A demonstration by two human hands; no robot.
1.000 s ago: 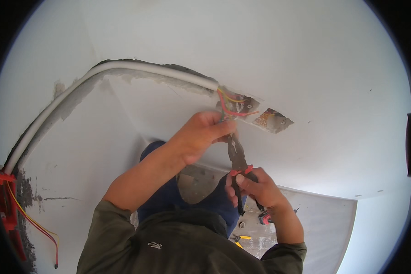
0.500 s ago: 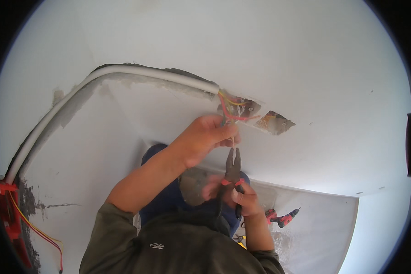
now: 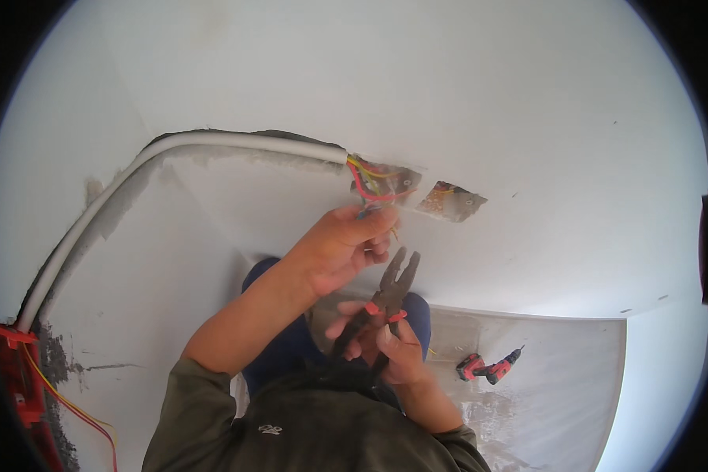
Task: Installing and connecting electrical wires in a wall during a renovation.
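My left hand [image 3: 352,240] pinches the ends of several electrical wires just below a wall recess. Thin bare-looking strands [image 3: 396,234] poke out past its fingertips. Red, yellow and green wires [image 3: 362,182] run from the end of a white conduit [image 3: 322,149] into the recess [image 3: 405,181]. In my right hand [image 3: 397,350] are combination pliers [image 3: 391,293] with dark jaws and black-and-red handles. Their jaws point up at the wire ends, spread apart and with nothing between them.
A second wall recess [image 3: 455,202] lies to the right, with wires inside. The conduit curves down along a wall groove to a red box [image 3: 25,377] with loose wires [image 3: 79,413]. A red-and-black cordless drill [image 3: 489,368] lies on the floor at right.
The plier jaws have spread wider and come away from the wire ends, tilting to the right. My view has shifted slightly, so the recesses appear further left.
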